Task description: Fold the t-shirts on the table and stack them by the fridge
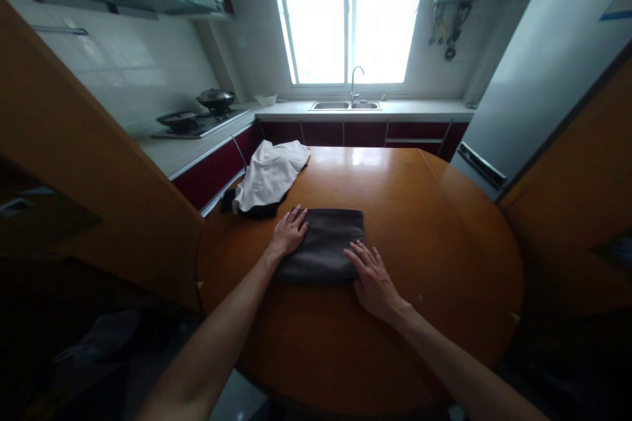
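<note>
A dark grey folded cloth (pixel 323 247), roughly rectangular, lies flat on the round wooden table (pixel 395 197). Whether it is a garment I cannot tell. My left hand (pixel 289 233) rests on its left edge, fingers stretched out. At the lower right corner lies my right hand (pixel 372 276), its fingers extended over the cloth's edge. Neither hand grips the cloth. Beyond my left hand, a crumpled white cloth (pixel 271 171) sits on top of black fabric (pixel 261 212) at the table's left far side.
Behind the table a counter holds a double sink (pixel 332 106) with a tap (pixel 353 82). Two pans, one a lidded wok (pixel 216 99), stand on the stove at left. A refrigerator (pixel 538 72) is at right. Wooden door panels (pixel 113 164) flank the table.
</note>
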`<action>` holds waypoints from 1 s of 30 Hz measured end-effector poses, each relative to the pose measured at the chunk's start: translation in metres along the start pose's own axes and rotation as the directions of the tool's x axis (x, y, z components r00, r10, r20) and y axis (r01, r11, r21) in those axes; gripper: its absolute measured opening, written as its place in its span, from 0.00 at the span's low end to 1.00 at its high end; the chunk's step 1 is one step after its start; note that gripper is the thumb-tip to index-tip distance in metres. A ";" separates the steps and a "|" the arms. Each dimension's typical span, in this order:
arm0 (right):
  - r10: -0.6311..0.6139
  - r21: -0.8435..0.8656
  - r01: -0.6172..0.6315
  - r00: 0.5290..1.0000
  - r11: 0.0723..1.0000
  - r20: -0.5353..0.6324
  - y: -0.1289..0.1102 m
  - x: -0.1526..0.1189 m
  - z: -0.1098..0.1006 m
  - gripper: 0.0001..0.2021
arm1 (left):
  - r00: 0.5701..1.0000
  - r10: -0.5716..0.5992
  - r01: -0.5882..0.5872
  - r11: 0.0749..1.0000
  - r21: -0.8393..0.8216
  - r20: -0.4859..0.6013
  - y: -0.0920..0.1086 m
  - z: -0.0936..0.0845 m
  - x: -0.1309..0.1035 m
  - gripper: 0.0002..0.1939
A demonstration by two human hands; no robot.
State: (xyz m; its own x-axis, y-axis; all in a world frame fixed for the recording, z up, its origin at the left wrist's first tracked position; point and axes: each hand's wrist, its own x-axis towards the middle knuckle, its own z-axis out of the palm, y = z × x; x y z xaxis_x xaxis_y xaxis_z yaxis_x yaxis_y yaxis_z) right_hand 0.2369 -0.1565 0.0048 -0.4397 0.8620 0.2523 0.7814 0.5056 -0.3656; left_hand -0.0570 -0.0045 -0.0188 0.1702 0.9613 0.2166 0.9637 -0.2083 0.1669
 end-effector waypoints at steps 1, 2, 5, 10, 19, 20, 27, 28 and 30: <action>0.065 0.008 -0.064 0.998 0.998 -0.026 -0.003 0.002 0.005 0.41 | 1.000 0.001 -0.001 1.000 0.000 -0.003 0.000 0.000 0.000 0.29; 0.123 0.013 -0.122 0.991 0.992 -0.049 -0.005 0.004 0.011 0.40 | 1.000 0.001 -0.001 1.000 0.000 -0.006 0.000 0.000 0.000 0.29; 0.210 0.010 -0.210 0.973 0.978 -0.098 -0.009 0.008 0.022 0.39 | 1.000 0.003 -0.003 1.000 -0.004 -0.015 0.000 0.000 0.000 0.29; 0.145 -0.011 -0.150 0.973 0.989 -0.177 -0.007 0.004 0.011 0.40 | 1.000 0.013 -0.013 1.000 -0.025 -0.020 -0.002 0.001 0.000 0.29; 0.122 -0.111 -0.130 0.990 0.985 -0.073 0.005 -0.006 0.015 0.40 | 1.000 0.012 -0.013 0.999 -0.031 -0.012 -0.001 0.000 0.000 0.29; 0.121 -0.120 -0.125 0.992 0.985 -0.038 0.006 -0.006 0.017 0.39 | 1.000 0.014 -0.015 0.999 -0.031 -0.012 -0.001 0.000 0.000 0.29; 0.052 -0.089 -0.050 0.998 0.995 0.028 0.009 -0.016 0.009 0.35 | 1.000 0.009 -0.009 1.000 -0.020 -0.006 -0.005 0.005 0.003 0.29; 0.038 -0.086 -0.035 0.999 0.996 0.038 0.008 -0.017 0.008 0.35 | 1.000 0.008 -0.008 1.000 -0.019 -0.008 -0.005 0.006 0.004 0.29; 0.021 -0.088 -0.016 0.998 0.996 0.056 0.005 -0.018 0.005 0.35 | 1.000 0.005 -0.005 1.000 -0.019 -0.004 -0.005 0.006 0.004 0.29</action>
State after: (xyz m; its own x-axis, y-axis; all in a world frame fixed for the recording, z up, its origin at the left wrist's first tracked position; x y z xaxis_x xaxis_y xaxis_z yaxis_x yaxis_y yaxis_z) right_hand 0.2465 -0.1689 -0.0056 -0.4474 0.8730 0.1941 0.8243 0.4867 -0.2890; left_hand -0.0599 0.0018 -0.0246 0.1741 0.9596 0.2209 0.9589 -0.2162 0.1837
